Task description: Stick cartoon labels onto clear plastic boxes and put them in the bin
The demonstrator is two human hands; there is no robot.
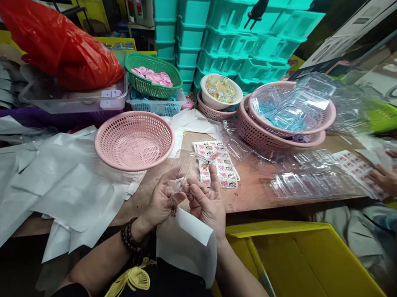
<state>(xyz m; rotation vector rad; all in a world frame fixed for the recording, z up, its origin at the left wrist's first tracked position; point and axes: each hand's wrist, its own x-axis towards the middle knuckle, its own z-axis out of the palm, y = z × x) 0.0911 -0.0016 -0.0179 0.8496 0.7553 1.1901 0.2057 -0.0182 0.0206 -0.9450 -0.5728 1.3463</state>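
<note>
Paper (186,245) hangs below a clear case (185,162); green basket (168,88) holds pink pieces (153,76).

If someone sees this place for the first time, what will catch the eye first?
Probably the red plastic bag at upper left, then the turquoise bins stacked along the back. At the centre, the left hand holds a clear plastic piece, with the right hand beside it.
</note>
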